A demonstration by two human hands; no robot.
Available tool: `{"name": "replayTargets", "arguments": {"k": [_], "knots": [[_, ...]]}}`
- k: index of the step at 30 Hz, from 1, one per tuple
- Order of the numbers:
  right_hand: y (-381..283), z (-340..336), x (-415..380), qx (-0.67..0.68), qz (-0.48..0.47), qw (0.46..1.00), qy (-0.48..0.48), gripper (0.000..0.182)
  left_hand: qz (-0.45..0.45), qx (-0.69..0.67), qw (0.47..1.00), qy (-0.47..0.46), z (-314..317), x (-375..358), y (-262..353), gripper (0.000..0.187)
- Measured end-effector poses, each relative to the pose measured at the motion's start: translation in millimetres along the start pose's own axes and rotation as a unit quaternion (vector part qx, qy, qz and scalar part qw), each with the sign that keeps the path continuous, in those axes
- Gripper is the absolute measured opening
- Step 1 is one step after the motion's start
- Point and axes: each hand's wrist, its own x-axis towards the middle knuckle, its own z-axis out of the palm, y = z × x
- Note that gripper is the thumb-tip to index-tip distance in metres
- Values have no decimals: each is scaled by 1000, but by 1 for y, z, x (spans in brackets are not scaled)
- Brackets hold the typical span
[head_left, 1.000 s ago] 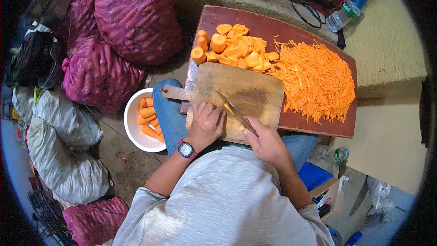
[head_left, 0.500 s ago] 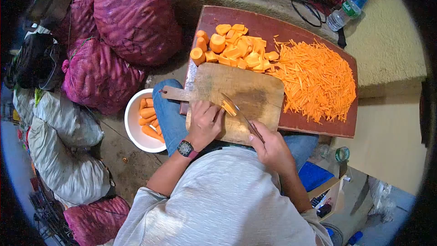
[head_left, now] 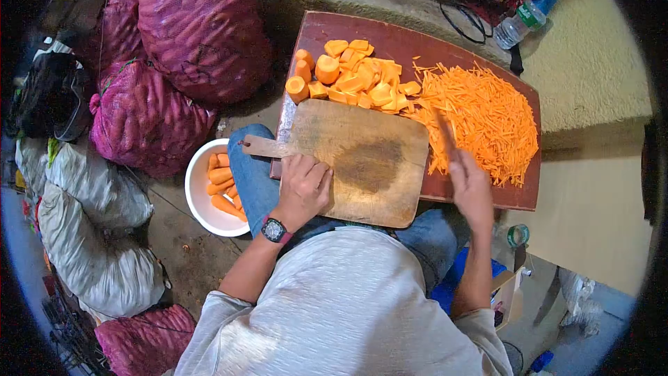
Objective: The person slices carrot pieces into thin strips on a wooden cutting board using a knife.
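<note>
My right hand (head_left: pixel 473 188), gripping the knife (head_left: pixel 444 131), has crossed the board's (head_left: pixel 369 198) right edge to the shreds (head_left: pixel 497 122); my left hand (head_left: pixel 304 189) curls, its grip unclear.

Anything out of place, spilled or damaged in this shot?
The cutting board has a dark patch near its middle, perhaps wear or damp, and overhangs the red tabletop. A small scrap lies on the floor by the white bowl.
</note>
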Motion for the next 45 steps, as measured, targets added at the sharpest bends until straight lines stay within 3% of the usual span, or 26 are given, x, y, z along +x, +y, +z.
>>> {"name": "replayTargets", "arguments": {"k": [2,7,10,14,20,23,25,29,35,40,45], "knots": [[20,-12,11,3,0,995,97,38,-1,5,1000,0,1,1,0,13],[-9,-2,1,32,-20,994,106,35,-8,10,1000,-6,-1,4,2,13],[-12,27,1,18,-40,999,-2,37,-21,9,999,-30,-5,9,4,13],[-16,36,-1,-63,-37,997,-11,36,-34,-17,998,-46,-2,19,-2,12],[-23,42,-5,-98,-61,993,-2,36,40,9,999,-35,16,79,-15,16],[-20,46,-6,-110,-48,993,-3,37,48,25,998,-12,26,118,-25,24],[-20,46,-7,-110,-43,993,-2,37,56,37,998,9,36,138,-33,42],[-21,46,-8,-93,-47,995,6,38,29,88,991,-97,49,157,-54,38],[-21,45,-9,-83,-27,996,-3,41,73,34,997,3,41,140,-43,25],[-21,45,-9,-75,-26,997,-5,43,113,45,992,-13,17,76,-19,27],[-19,45,-20,-38,-64,997,-18,43,88,-8,990,-106,2,4,24,26]]}}
